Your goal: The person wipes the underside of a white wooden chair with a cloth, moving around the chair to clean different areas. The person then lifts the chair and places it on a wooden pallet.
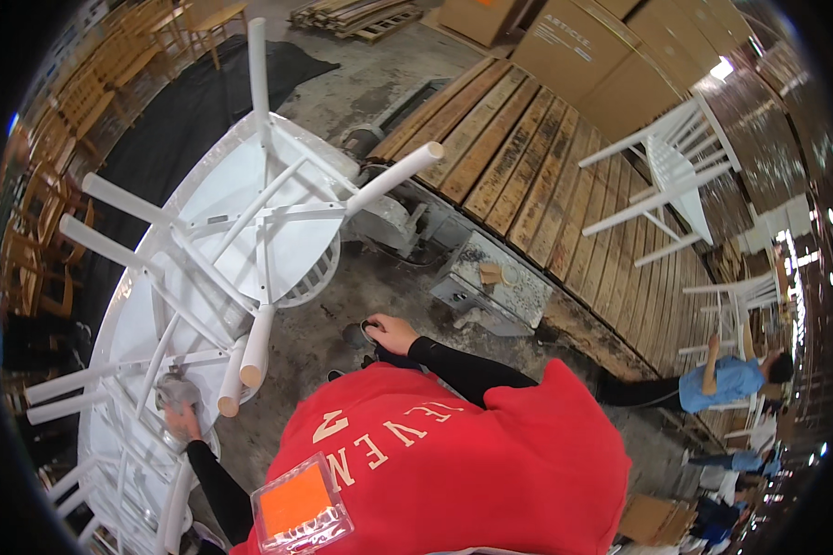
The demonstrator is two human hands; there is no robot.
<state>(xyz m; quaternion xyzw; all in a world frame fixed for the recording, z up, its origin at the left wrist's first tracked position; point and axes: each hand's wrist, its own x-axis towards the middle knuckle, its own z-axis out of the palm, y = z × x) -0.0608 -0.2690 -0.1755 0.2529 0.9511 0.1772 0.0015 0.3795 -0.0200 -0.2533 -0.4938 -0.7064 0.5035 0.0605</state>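
Observation:
At the left, upturned white chairs (278, 236) lie with their legs pointing up and toward me. My left hand (183, 423) reaches in among the legs of the lower one. Its fingers press on a crumpled grey cloth (173, 390), which lies against the white chair parts. My right hand (393, 334) is near my body, over the concrete floor and away from the chairs. Its fingers are curled around something small and dark with a rounded edge, too hidden to name.
A slatted wooden platform (528, 166) runs along the right, bearing an upright white chair (671, 166). A dusty metal box (491, 282) stands beside it. Cardboard boxes (574, 46) are stacked behind. Brown wooden chairs (88, 102) line the far left. A person in blue (722, 381) works at the right.

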